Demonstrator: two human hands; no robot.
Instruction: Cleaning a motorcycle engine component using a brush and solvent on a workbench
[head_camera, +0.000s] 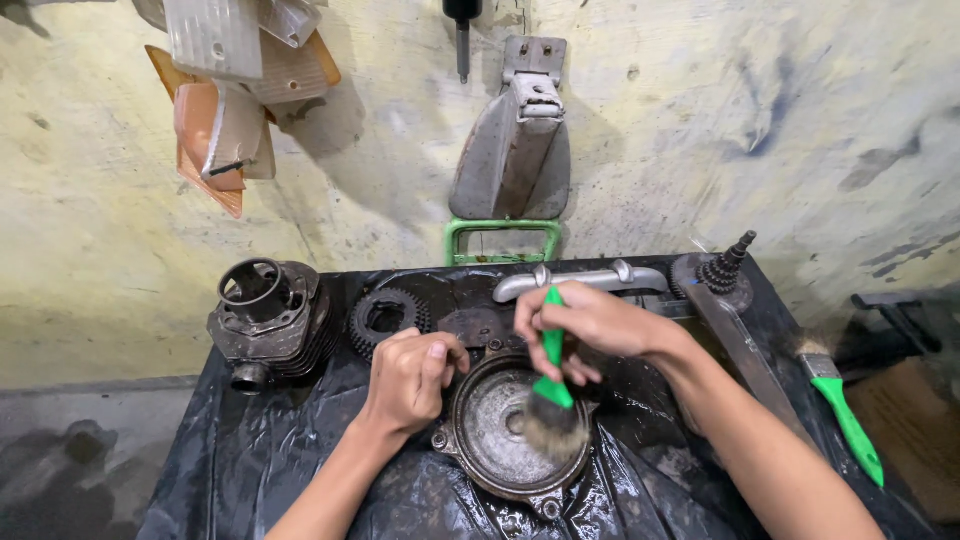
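A round grey metal cover (490, 432), greasy and dish-shaped, lies on the black plastic sheet (250, 450) in front of me. My left hand (410, 375) grips its upper left rim with curled fingers. My right hand (580, 325) holds a green-handled paintbrush (551, 385) pointing downward. The brush's bristles press onto the right inner face of the cover.
A finned engine cylinder (270, 320) stands at the back left, a black gear (385, 318) beside it. A silver handle bar (580, 280), a stepped gear shaft (725, 268) and a flat metal strip (745, 350) lie at the back right. A second green brush (840, 400) rests at the right edge.
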